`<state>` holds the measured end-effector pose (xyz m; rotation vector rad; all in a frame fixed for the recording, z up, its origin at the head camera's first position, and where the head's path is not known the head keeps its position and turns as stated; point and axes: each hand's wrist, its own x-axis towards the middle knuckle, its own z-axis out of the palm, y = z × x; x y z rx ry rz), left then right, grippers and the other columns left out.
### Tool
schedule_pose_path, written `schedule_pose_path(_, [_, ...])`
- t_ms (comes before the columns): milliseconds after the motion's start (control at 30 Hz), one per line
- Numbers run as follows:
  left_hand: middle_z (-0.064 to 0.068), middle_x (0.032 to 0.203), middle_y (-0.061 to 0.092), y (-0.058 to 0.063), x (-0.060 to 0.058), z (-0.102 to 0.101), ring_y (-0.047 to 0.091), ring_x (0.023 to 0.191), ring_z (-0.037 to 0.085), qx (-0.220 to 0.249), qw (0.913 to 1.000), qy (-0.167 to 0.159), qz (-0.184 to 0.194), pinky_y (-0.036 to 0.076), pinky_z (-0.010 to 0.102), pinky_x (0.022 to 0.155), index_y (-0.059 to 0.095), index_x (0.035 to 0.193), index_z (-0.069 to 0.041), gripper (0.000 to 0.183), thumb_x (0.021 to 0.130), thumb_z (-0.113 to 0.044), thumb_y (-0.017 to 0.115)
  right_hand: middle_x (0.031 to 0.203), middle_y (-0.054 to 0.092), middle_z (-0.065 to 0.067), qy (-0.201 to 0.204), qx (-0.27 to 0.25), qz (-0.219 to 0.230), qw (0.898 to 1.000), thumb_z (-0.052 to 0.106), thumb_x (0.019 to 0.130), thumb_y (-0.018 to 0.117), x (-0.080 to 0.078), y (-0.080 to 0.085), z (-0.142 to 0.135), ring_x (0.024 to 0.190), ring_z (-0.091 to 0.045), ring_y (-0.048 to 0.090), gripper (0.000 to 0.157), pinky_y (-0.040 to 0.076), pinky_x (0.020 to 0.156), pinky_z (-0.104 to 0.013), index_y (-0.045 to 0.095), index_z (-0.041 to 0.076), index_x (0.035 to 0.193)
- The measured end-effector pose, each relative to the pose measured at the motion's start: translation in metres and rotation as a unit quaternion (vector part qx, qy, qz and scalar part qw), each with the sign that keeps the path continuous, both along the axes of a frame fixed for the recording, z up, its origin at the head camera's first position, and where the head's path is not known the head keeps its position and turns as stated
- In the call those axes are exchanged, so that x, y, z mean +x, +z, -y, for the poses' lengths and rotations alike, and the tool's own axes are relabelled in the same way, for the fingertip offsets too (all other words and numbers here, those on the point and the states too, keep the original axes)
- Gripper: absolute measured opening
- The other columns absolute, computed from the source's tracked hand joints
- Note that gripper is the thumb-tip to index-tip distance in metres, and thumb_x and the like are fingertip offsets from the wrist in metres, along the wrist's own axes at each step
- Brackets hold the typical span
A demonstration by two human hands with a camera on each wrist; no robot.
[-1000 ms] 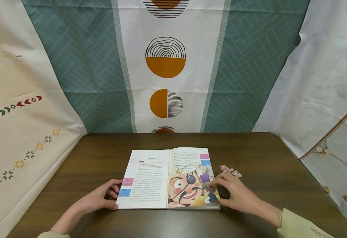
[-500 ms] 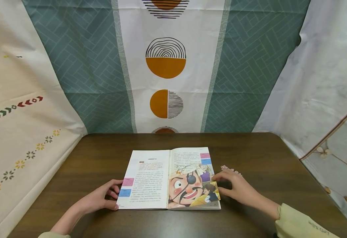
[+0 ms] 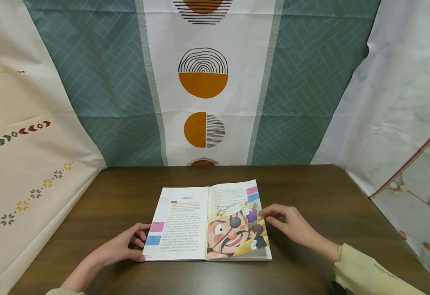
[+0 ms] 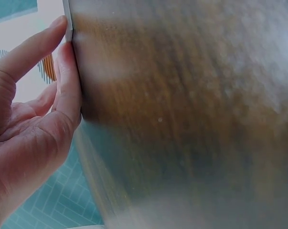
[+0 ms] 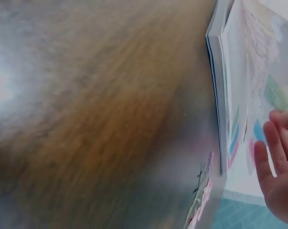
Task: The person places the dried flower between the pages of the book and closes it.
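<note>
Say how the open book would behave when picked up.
The right page is probably floppy: it bows up from the page stack beneath. The open book may feel weighty, given that stack's thickness. Lying flat on the table, it seems unlikely to roll or tip.

- Here's the left forearm (image 3: 83,272), angled up and inward from the lower edge, wrist just about straight!
- The left hand (image 3: 126,246) sits low, palm turned inward, fingers loosely bent, and there's the left thumb (image 3: 136,255) pointing in below them!
- Over to the right forearm (image 3: 323,248), slanting inward out of a sleeve (image 3: 367,272)!
- And the right hand (image 3: 288,221): arched knuckles, index finger (image 3: 271,209) above thumb (image 3: 275,222), a light pinch!
</note>
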<state>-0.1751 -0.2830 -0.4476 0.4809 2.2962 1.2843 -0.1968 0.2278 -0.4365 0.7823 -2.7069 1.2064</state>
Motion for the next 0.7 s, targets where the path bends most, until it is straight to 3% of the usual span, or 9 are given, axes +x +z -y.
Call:
schedule_pose_path(233, [0.016, 0.112, 0.045, -0.001, 0.000, 0.000, 0.055, 0.099, 0.017, -0.004, 1.0000, -0.002, -0.008, 0.048, 0.020, 0.078, 0.030, 0.145, 0.008, 0.085, 0.079, -0.008, 0.080, 0.104, 0.073, 0.004, -0.053, -0.048, 0.020, 0.997, 0.023, 0.094, 0.068, -0.005, 0.003, 0.009, 0.089, -0.004, 0.066, 0.017, 0.054, 0.079, -0.024, 0.070, 0.022, 0.111])
schedule_pose_path(467, [0.016, 0.112, 0.046, -0.003, 0.000, 0.001, 0.054, 0.105, 0.026, -0.007, 1.0000, 0.003, 0.001, 0.048, 0.020, 0.078, 0.031, 0.146, 0.006, 0.084, 0.079, -0.006, 0.080, 0.097, 0.074, -0.004, -0.069, -0.102, 0.051, 0.991, 0.018, 0.088, 0.075, -0.006, 0.005, 0.019, 0.085, -0.007, 0.065, 0.043, 0.053, 0.075, -0.022, 0.059, 0.009, 0.127])
schedule_pose_path(700, [0.016, 0.112, 0.046, -0.003, -0.001, 0.001, 0.054, 0.105, 0.027, -0.007, 1.0000, 0.006, -0.001, 0.048, 0.020, 0.078, 0.031, 0.146, 0.006, 0.085, 0.078, -0.006, 0.080, 0.092, 0.076, -0.004, -0.095, -0.089, 0.108, 0.986, 0.024, 0.089, 0.073, -0.003, 0.014, 0.022, 0.086, -0.011, 0.068, 0.041, 0.053, 0.076, -0.022, 0.062, 0.005, 0.123])
